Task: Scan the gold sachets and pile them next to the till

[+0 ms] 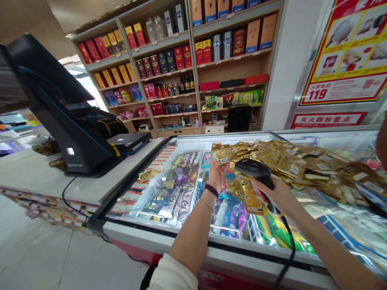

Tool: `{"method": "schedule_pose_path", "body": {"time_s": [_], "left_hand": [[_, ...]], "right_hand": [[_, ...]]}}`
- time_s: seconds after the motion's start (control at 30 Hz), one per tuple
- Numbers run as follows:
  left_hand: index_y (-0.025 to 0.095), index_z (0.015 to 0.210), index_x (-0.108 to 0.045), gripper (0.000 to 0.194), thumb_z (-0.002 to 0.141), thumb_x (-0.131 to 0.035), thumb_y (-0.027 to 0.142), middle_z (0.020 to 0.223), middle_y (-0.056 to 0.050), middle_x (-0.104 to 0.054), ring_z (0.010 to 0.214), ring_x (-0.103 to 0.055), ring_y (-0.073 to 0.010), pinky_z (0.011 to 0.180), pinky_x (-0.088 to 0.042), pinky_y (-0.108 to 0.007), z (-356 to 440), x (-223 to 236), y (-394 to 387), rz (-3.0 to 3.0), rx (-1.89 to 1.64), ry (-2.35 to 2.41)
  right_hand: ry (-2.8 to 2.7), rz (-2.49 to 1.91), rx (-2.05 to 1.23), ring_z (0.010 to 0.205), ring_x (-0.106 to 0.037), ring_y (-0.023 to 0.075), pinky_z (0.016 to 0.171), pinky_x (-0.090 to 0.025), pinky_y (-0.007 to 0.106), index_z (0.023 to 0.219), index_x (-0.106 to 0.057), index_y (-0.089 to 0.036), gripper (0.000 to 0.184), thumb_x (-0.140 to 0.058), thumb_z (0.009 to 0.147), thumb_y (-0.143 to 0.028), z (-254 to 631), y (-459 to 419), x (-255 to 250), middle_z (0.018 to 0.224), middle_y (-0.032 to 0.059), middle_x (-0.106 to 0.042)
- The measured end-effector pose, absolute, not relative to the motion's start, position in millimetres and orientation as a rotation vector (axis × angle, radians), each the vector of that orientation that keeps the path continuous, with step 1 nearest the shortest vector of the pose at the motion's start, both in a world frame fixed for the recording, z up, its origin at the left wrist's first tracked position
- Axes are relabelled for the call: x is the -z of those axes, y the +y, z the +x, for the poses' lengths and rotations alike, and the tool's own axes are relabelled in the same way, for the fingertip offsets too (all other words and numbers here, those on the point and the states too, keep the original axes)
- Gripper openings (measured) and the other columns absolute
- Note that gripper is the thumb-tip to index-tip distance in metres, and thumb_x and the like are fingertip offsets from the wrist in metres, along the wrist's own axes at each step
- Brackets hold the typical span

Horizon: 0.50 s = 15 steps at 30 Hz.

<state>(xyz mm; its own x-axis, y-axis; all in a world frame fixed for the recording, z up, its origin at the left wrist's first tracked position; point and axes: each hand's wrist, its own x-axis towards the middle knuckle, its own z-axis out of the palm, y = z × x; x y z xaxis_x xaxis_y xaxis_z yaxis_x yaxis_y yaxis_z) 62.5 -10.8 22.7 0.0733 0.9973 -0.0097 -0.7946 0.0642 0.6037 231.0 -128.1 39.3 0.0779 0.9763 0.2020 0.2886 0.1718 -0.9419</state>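
Note:
My left hand (pixel 217 173), with a beaded bracelet at its wrist, is closed on a small gold foil packet (pixel 224 156) with a white label. My right hand (pixel 273 192) grips the handle of a black barcode scanner (pixel 254 167), whose head points left towards that packet. A cord hangs from the scanner over the freezer's front edge. Another gold packet (pixel 252 201) lies on the glass just below the scanner. Behind both hands spreads a large heap of similar gold packets (pixel 287 157), resting on the freezer's glass top.
Wrapped ice creams (pixel 178 197) fill wire baskets inside the chest freezer (pixel 142 237). A lone gold packet (pixel 150 173) lies on the left glass. Further left, a black checkout terminal (pixel 69 121) stands on a counter (pixel 99 181). Shelves (pixel 167 74) with boxed goods line the back wall.

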Motion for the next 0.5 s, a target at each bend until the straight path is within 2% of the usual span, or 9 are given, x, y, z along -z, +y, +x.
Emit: {"method": "schedule_pose_path", "body": {"time_s": [0.3,0.37,0.43,0.5], "left_hand": [[0.021,0.134,-0.059,0.034,0.105,-0.049,0.036,0.124,-0.012,-0.074,0.112,-0.073,-0.0214,0.111,-0.053,-0.043,58.2,-19.0,-8.7,0.442,-1.451,0.542],[0.021,0.132,-0.060,0.035,0.104,-0.053,0.039,0.122,-0.012,-0.074,0.109,-0.074,-0.0212,0.109,-0.054,-0.043,49.6,-19.3,-8.9,0.415,-1.480,0.562],[0.021,0.131,-0.061,0.037,0.101,-0.056,0.044,0.121,-0.013,-0.074,0.107,-0.075,-0.0224,0.105,-0.057,-0.044,34.0,-20.9,-7.9,0.407,-1.528,0.561],[0.021,0.130,-0.061,0.038,0.100,-0.057,0.046,0.117,-0.014,-0.075,0.104,-0.076,-0.0233,0.101,-0.059,-0.043,10.6,-23.8,-6.5,0.410,-1.580,0.566]], "right_hand": [[-1.247,-1.181,-0.978,0.040,-0.045,0.0104,0.041,-0.035,0.024,0.065,-0.056,-0.021,0.048,-0.078,0.077,-0.062,227.0,-120.4,-48.2,0.049,-0.0020,-0.053],[-1.179,-1.165,-1.045,0.039,-0.044,0.0102,0.039,-0.034,0.025,0.067,-0.058,-0.021,0.047,-0.083,0.071,-0.061,224.0,-113.4,-49.7,0.052,-0.0015,-0.054],[-1.128,-1.204,-1.152,0.037,-0.044,0.0114,0.036,-0.036,0.026,0.063,-0.057,-0.023,0.049,-0.090,0.059,-0.059,219.3,-102.9,-50.8,0.052,-0.0002,-0.054],[-1.086,-1.221,-1.148,0.033,-0.043,0.0134,0.030,-0.032,0.028,0.061,-0.058,-0.024,0.049,-0.093,0.046,-0.056,212.2,-89.9,-50.5,0.051,0.0024,-0.054]]}}
